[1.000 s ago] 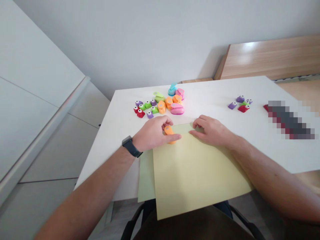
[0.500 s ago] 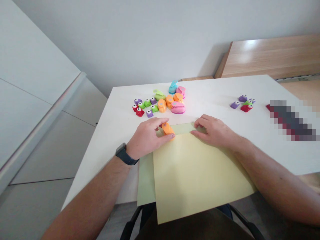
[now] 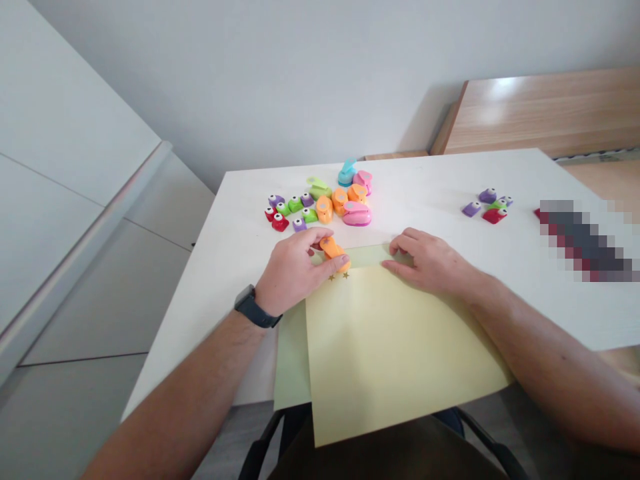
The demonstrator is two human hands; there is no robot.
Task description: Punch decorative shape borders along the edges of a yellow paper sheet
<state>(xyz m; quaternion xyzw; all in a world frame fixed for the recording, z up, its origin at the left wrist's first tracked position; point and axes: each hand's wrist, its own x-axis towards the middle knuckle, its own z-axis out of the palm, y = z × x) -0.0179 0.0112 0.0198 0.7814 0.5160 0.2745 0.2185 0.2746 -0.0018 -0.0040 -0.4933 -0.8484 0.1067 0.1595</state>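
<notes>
My left hand [image 3: 295, 270], with a dark watch on its wrist, grips an orange craft punch [image 3: 334, 253] between thumb and fingers. Just below the punch, two small star-shaped holes [image 3: 346, 275] show near the top edge of a pale yellow sheet of paper [image 3: 400, 347]. Beneath that lies a pale green sheet [image 3: 293, 367], visible along the left and top. My right hand [image 3: 425, 260] rests at the sheets' upper right, thumb apart from its curled fingers, with nothing seen between them.
Behind my left hand stands a cluster of craft punches [image 3: 324, 209] in several colours. A smaller group of purple, green and red punches [image 3: 495, 215] sits on the right of the white table [image 3: 415, 187]. A blurred patch covers something dark at far right.
My left hand has lifted the orange punch slightly up and left, off the yellow paper's edge. Two star holes there are now uncovered. My right hand has stayed in place.
</notes>
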